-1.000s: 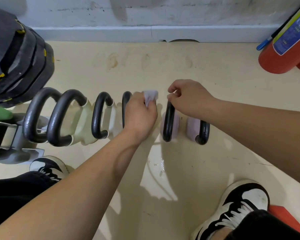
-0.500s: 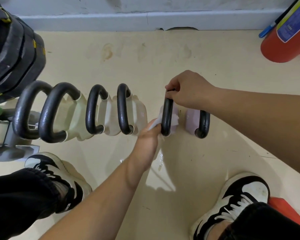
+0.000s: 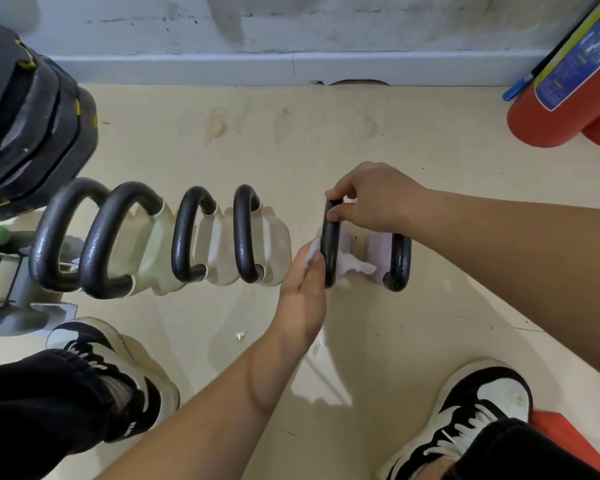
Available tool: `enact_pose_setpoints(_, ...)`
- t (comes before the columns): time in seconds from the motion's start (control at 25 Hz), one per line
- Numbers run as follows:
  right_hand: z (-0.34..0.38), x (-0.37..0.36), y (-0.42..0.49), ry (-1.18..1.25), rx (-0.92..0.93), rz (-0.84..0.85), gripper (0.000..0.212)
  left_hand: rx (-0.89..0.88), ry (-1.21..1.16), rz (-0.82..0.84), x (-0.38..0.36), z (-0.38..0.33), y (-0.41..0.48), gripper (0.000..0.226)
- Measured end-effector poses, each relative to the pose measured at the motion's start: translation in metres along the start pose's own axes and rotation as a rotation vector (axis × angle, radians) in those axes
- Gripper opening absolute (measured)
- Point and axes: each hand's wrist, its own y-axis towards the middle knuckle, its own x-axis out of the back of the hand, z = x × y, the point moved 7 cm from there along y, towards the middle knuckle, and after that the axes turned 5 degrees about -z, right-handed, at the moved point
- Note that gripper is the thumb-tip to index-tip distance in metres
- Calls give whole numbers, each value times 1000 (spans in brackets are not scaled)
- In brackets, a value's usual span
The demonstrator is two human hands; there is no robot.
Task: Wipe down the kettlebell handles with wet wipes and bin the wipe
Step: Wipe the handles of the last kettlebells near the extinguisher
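Left hand [image 3: 303,292] is pressing the wipe [image 3: 350,265] around the lower handle [image 3: 329,244] of the kettlebell (fifth in row). Right hand [image 3: 371,199] is pinching the handle top, fingers closed on it.

I see a red fire extinguisher [image 3: 565,95] lying on the cream floor [image 3: 326,140] against the pale wall [image 3: 291,26], its blue label facing up. Far left of the extinguisher, black stacked weights [image 3: 32,123] sit above a grey-and-green rack [image 3: 0,271]. Two black-and-white sneakers [image 3: 471,414] stand nearer me than the extinguisher.
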Motion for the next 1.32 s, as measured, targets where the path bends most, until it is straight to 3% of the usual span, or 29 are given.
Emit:
enact_pose_setpoints(0.16, -2, -2, -1, 10, -11, -12, 35, 246, -96, -9, 0, -34, 29, 40)
enact_pose_setpoints(0.28, -19, 6, 3, 63, -87, -122, 31, 510, -243, -102, -4, -41, 72, 24)
enact_pose_setpoints(0.48, -58, 18, -5, 164, -291, -187, 25, 555, -52, -71, -25, -57, 90, 23)
enact_pose_setpoints(0.56, -73, 18, -13, 290, -369, -200, 22, 390, -33, -77, -27, -62, 82, 21)
enact_pose_setpoints(0.68, -87, 25, -25, 440, -492, -228, 24, -139, 246, -223, -11, -89, 53, 26)
enact_pose_setpoints(0.76, -97, 24, -30, 537, -561, -161, 23, -358, 327, -165, -22, -104, 36, 28)
enact_pose_setpoints(0.84, -102, 24, -37, 548, -573, -60, 22, -409, 480, -45, -50, -104, 34, 28)
enact_pose_setpoints(1.0, -105, 26, -48, 588, -529, 81, 19, -567, 717, 381, -124, -59, 10, 59)
enact_pose_setpoints(1.08, -103, 23, -50, 623, -524, 140, 22, -510, 675, 332, -127, -40, 2, 58)
enact_pose_setpoints(1.2, -106, 22, -46, 623, -545, 146, 32, -650, 500, 4, -108, -58, -4, 46)
enact_pose_setpoints(1.32, -104, 24, -43, 645, -575, 118, 29, -649, 561, -16, -111, -73, 28, 45)
